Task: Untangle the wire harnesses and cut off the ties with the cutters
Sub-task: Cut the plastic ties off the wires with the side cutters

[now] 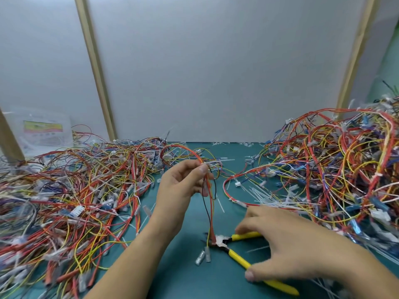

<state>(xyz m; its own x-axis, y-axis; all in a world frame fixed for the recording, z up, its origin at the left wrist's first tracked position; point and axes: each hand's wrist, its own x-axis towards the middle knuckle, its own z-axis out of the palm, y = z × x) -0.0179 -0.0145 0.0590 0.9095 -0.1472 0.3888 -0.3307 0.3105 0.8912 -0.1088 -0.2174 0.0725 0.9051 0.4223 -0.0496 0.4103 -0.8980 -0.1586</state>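
Head view: one held harness (210, 203) hangs above the green mat (183, 281) at the middle of the table, its red, yellow and black wires dropping to the cutters (225, 242).
Harness end: two clear sleeved terminals (204, 256) lie on the mat just beside the cutters' head.
Tie: one white tie (218, 162) sticks out to the right of the pinch point.
Left hand (183, 182): raised, forearm rising from the lower edge, thumb and forefinger pinched on the harness at the top of its loop, the other fingers curled behind the wires.
Cutters: one pair, lying flat on the mat, two yellow handles splayed apart and pointing right and lower right.
Right hand (298, 249): palm down over the handles, fingers spread apart; thumb tip at the lower handle, fingertips blurred above the upper handle; whether they touch it cannot be told.
Hands: two, both bare.
Piles: two; the left pile (75, 190) is low and wide, the right pile (334, 169) is taller, both of tangled red, yellow, orange and blue wires.
Loose ties (261, 196): many white strips scattered on the mat by the right pile, too many to count.
Bag (43, 134): one clear plastic bag with a label, far left.
Backdrop: white panels (216, 61) with three wooden posts (95, 67).
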